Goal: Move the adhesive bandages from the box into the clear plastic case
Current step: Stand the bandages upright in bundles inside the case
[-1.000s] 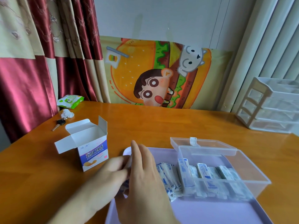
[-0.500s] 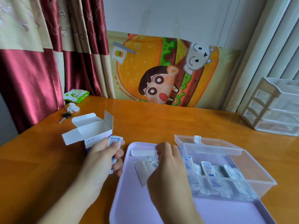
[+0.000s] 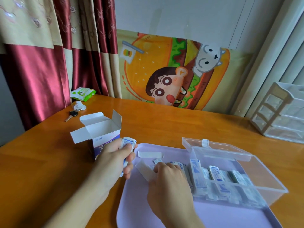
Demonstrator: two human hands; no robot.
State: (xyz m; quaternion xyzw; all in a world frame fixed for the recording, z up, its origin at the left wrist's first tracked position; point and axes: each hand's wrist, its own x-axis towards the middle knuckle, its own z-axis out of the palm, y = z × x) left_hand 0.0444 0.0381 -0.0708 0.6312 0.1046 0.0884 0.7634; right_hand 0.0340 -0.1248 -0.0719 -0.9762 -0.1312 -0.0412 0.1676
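Note:
The open bandage box, white and purple, stands on the wooden table left of the lilac tray. My left hand grips a small stack of wrapped bandages just in front of the box. My right hand lies on the tray with its fingertips on loose bandages; its grip is hidden. One more loose strip lies flat near the tray's far edge. The clear plastic case sits on the tray at the right, lid open, with several wrapped bandages standing inside.
A key, a crumpled tissue and a green wipes pack lie at the table's far left by the curtain. A white drawer unit stands at the far right. A cartoon cloth hangs behind the table.
My hands have separated: the left one drew back toward the box with a stack of bandages, while the right one stayed on the tray over the loose bandages. The camera moved in closer.

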